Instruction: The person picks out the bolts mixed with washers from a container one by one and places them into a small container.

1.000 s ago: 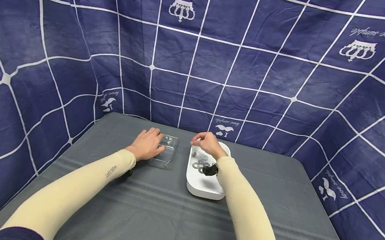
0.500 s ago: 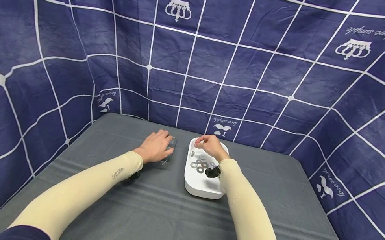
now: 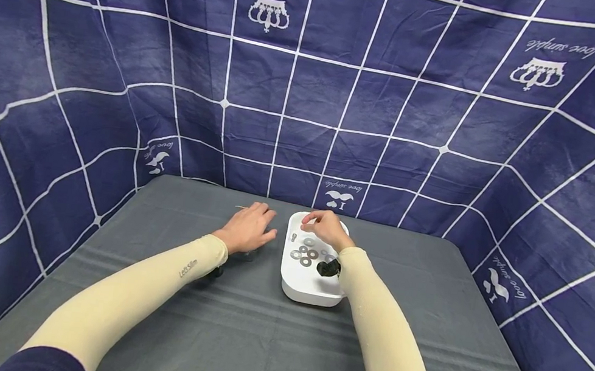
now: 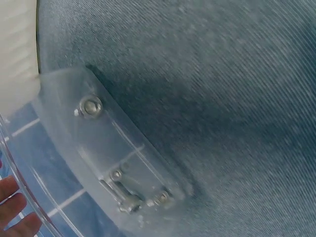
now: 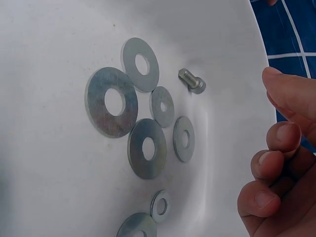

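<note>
My left hand (image 3: 248,229) lies palm down over a clear plastic box, hiding most of it, its fingers fairly straight. Up close in the left wrist view, the clear box (image 4: 113,133) contains several small metal screws (image 4: 129,203); fingertips (image 4: 15,207) appear by its edge. My right hand (image 3: 328,229) hovers above the far end of a white oval tray (image 3: 312,297), fingers loosely bent. Nothing shows between its fingers. Inside the tray lie several flat metal washers (image 5: 111,79) of differing sizes and one socket-head screw (image 5: 190,79), the screw nearest the right fingers.
Grey cloth (image 3: 252,339) covers the table. Blue curtains (image 3: 372,114) with white grid lines stand behind it and at both sides. A black wrist device (image 3: 328,267) on the right forearm overhangs the tray.
My left hand has shifted right, covering more of the clear box. My right hand has moved slightly inward from the tray's left rim. The view has turned a little to the right.
</note>
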`<move>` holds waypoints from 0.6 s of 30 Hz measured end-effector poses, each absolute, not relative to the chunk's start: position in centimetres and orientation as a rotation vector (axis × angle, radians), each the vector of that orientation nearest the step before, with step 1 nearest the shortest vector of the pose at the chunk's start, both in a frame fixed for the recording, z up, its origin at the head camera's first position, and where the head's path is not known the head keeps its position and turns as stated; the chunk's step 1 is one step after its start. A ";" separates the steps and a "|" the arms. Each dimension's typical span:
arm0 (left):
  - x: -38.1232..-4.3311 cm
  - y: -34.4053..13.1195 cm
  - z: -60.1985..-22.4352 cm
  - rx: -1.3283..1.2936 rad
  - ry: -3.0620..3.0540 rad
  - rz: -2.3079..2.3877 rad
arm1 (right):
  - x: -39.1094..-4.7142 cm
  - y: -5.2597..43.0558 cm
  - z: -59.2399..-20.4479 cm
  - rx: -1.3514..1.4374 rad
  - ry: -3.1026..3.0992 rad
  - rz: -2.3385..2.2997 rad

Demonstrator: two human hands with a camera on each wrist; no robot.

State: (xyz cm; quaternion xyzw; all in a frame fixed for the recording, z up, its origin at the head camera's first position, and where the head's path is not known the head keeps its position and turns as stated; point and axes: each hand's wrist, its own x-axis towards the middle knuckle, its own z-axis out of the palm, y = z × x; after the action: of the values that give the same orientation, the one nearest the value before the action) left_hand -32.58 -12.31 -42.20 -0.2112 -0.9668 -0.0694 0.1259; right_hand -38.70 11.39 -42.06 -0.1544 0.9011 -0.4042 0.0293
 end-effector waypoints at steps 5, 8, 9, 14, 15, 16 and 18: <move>-32.8 -11.5 -42.4 -0.631 -2.815 -0.203 | -38.2 11.9 -41.9 -0.449 2.787 -1.230; -33.0 -11.0 -42.5 -0.641 -2.808 -0.196 | -38.1 12.1 -41.9 -0.434 2.798 -1.206; -33.0 -10.8 -42.5 -0.646 -2.805 -0.201 | -38.1 12.2 -42.0 -0.430 2.805 -1.196; -33.0 -9.9 -42.3 -0.676 -2.798 -0.223 | -38.4 12.4 -42.2 -0.401 2.825 -1.167; -33.0 -9.7 -42.2 -0.680 -2.802 -0.227 | -38.5 12.4 -42.2 -0.397 2.826 -1.164; -33.0 -9.5 -42.2 -0.684 -2.803 -0.222 | -38.5 12.5 -42.3 -0.395 2.829 -1.160; -33.0 -9.2 -42.2 -0.690 -2.811 -0.214 | -38.6 12.6 -42.3 -0.400 2.837 -1.153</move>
State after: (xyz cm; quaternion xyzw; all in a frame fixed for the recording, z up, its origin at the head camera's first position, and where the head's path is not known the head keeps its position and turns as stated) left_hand -32.97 -9.16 -42.18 -0.2362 -0.9616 -0.0732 0.1191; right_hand -38.60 12.57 -42.34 -0.1296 0.9182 -0.3734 0.0267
